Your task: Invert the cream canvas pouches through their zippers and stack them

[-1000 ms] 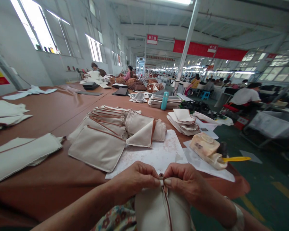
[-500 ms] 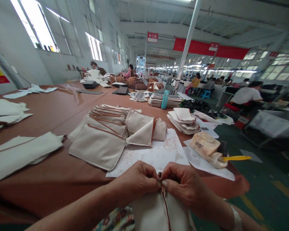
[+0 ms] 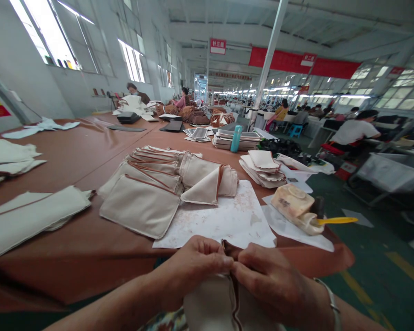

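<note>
A stained plastic container (image 3: pixel 291 202) is sitting on a white sheet (image 3: pixel 317 239) at the right of the bench (image 3: pixel 89 156), a yellow handle (image 3: pixel 338 220) projecting from its opening. The left hand (image 3: pixel 202 264) and right hand (image 3: pixel 269 271) are each keeping a narrow grip, pinching the far end of a cream fabric piece (image 3: pixel 207 303) before the bench's near edge, its brown trim (image 3: pixel 235 303) running lengthwise toward the wearer.
</note>
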### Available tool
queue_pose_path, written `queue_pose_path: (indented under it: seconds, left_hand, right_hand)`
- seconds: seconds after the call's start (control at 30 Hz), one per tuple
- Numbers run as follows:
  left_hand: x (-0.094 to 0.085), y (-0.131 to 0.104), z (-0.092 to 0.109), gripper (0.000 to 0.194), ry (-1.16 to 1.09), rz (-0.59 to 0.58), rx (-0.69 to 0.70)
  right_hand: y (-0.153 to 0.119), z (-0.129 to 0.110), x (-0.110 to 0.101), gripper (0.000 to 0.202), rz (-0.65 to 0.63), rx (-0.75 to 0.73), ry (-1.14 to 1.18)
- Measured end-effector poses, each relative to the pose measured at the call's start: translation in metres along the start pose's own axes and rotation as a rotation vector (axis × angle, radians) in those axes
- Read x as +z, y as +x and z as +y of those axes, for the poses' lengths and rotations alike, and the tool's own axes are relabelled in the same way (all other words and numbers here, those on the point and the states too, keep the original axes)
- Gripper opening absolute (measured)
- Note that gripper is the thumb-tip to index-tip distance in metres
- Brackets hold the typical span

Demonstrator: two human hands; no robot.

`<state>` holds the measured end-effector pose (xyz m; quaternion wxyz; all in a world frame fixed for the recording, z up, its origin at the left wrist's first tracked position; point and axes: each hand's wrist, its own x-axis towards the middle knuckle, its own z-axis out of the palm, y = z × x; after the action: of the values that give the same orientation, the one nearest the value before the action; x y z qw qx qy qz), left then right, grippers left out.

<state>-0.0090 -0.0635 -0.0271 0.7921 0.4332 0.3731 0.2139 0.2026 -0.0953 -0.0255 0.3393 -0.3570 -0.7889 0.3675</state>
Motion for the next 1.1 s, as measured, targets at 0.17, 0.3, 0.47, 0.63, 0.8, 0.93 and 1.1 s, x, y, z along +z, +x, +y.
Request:
queue_pose_path:
  seconds: [0.17, 0.3, 0.47, 0.63, 0.8, 0.93, 1.1]
  left_hand:
    - [0.008, -0.004, 0.004, 0.032, 0.017, -0.017, 0.056]
    - [0.013, -0.005, 0.01, 0.024, 0.125, 0.007, 0.104]
    - [0.009, -0.005, 0.012, 0.015, 0.367, 0.06, 0.219]
    - [0.007, -0.006, 0.012, 0.016, 0.45, 0.03, 0.257]
    - [0.011, -0.008, 0.008, 0.018, 0.317, -0.018, 0.295]
    - [0.013, -0.006, 0.005, 0.023, 0.279, -0.004, 0.319]
    - [0.014, -0.004, 0.008, 0.018, 0.535, 0.117, 0.383]
  right_hand:
    - [-0.003, -0.003, -0.003, 0.027, -0.096, -0.343, -0.648]
    - [-0.011, -0.005, -0.004, 0.023, -0.049, -0.505, -0.547]
    - [-0.009, -0.006, -0.007, 0.02, 0.127, -0.033, -0.016]
    - [0.007, -0.013, -0.016, 0.029, -0.162, 0.165, 0.217]
    - [0.008, 0.002, -0.01, 0.029, -0.172, 0.153, 0.406]
    - [0.01, 0.012, -0.011, 0.034, -0.171, 0.175, 0.408]
    - [0.018, -0.002, -0.021, 0.035, -0.24, 0.22, 0.212]
